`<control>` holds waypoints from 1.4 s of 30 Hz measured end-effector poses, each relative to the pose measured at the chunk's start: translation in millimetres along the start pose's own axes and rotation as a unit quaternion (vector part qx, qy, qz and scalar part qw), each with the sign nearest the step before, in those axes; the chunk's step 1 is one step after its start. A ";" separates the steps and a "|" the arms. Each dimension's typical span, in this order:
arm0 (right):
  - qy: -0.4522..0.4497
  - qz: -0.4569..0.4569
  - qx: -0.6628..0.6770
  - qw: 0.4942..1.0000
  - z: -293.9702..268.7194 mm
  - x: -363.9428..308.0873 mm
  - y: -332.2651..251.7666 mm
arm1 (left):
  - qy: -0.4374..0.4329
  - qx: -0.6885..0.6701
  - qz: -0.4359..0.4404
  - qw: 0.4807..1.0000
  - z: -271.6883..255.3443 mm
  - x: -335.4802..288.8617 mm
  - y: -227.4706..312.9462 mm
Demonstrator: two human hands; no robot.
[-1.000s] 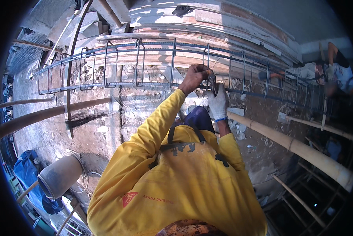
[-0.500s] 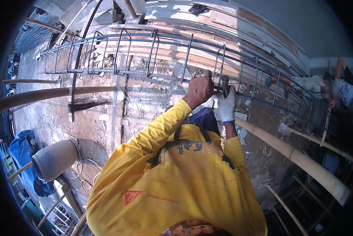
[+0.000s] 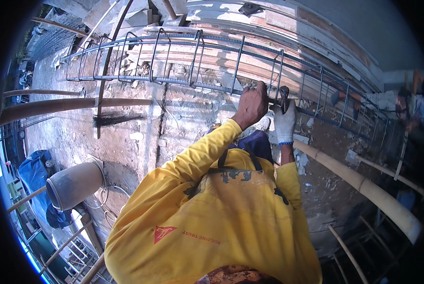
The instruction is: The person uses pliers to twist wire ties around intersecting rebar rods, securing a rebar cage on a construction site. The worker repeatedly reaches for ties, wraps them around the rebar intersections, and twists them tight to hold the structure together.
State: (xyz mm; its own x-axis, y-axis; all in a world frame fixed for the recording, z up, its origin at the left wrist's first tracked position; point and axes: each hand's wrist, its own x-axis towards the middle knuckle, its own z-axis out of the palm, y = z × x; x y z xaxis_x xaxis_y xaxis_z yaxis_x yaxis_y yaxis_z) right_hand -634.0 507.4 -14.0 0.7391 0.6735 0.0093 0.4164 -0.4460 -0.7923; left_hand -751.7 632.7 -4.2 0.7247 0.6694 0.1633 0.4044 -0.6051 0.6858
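Observation:
A long rebar cage (image 3: 174, 81) of ribbed bars and square stirrups stretches across in front of me. My bare left hand (image 3: 251, 108) is closed over its near lower bar, the fingers curled at the top. Close beside it on the right, my right hand (image 3: 284, 125) wears a white knitted glove with a blue cuff. That hand is wrapped round dark metal pincers (image 3: 284, 96), whose head points up at the bar by a stirrup. Any tie wire at the jaws is too small to make out.
Timber boards (image 3: 311, 45) lie stacked behind the cage. A bundle of thin dark wires (image 3: 113, 119) hangs left, near a wooden pole (image 3: 74, 106). A thick bamboo pole (image 3: 358, 182) slants off right. A drum (image 3: 77, 184) and blue tarp (image 3: 34, 175) stand lower left. Another person (image 3: 408, 102) is at far right.
The whole view has shifted, so the scene sits further right. Both hands keep their places at the bar. The pincers appear turned slightly more upright.

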 end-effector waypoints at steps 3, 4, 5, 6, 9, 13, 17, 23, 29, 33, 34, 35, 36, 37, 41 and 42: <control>-0.001 -0.010 0.043 0.999 -2.0 0.6 -0.3 | 0.027 -0.010 0.026 0.999 0.7 -0.9 -3.0; -0.007 0.004 0.037 0.999 -2.5 0.4 -1.3 | 0.020 -0.001 0.030 0.999 0.5 -1.9 -3.4; -0.013 0.016 0.033 0.999 -3.0 0.6 -2.6 | 0.020 0.008 0.036 0.999 -0.3 -2.1 -4.2; -0.017 0.014 0.032 0.999 -2.7 0.5 -4.5 | 0.016 0.019 0.035 0.999 -2.0 -2.3 -4.7; -0.024 0.035 0.061 0.997 -2.1 1.3 -9.9 | 0.008 -0.032 0.024 0.999 -11.3 -1.1 -2.9; -0.022 -0.003 0.028 0.999 -6.2 3.5 -11.8 | 0.058 -0.265 -0.031 0.962 -33.4 -1.1 7.7; -0.040 -0.010 0.001 0.999 -15.0 6.2 -10.9 | 0.079 -0.294 -0.028 0.952 -58.7 -26.2 13.9; -0.053 0.019 0.020 0.998 -22.1 7.1 -14.0 | -0.130 -0.557 -0.266 0.776 -60.3 -85.1 -8.4; -0.063 0.008 0.016 0.998 -25.1 9.9 -9.8 | -0.209 -0.661 -0.342 0.635 -41.9 -93.7 -26.5; -0.042 -0.014 0.013 0.999 -25.3 10.3 -7.7 | -0.237 -0.698 -0.340 0.584 -42.3 -87.6 -25.4; -0.039 -0.018 0.012 0.999 -25.2 10.1 -7.5 | -0.240 -0.696 -0.342 0.584 -42.4 -86.5 -24.8; -0.037 -0.021 0.011 0.999 -25.2 10.0 -7.5 | -0.243 -0.699 -0.342 0.580 -42.5 -85.7 -24.4; -0.035 -0.022 0.007 0.999 -25.3 9.8 -7.7 | -0.246 -0.703 -0.342 0.572 -42.3 -85.3 -24.2; -0.041 -0.014 0.004 0.999 -25.5 9.6 -7.8 | -0.248 -0.699 -0.343 0.577 -42.2 -85.4 -24.5; -0.049 0.003 0.003 0.999 -27.3 10.5 -9.3 | -0.251 -0.690 -0.356 0.578 -41.5 -87.1 -28.9; -0.047 0.002 0.009 0.999 -27.7 11.1 -10.0 | -0.253 -0.688 -0.361 0.577 -41.2 -87.4 -30.2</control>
State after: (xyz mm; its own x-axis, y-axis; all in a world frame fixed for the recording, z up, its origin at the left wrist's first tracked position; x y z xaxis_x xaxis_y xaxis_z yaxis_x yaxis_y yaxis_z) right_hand -615.3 503.0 10.9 0.6876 0.7244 -0.0500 0.4033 -0.4382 -0.8033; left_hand -850.3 610.3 -9.9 0.8550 0.1118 -0.5065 0.1291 0.8999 0.4165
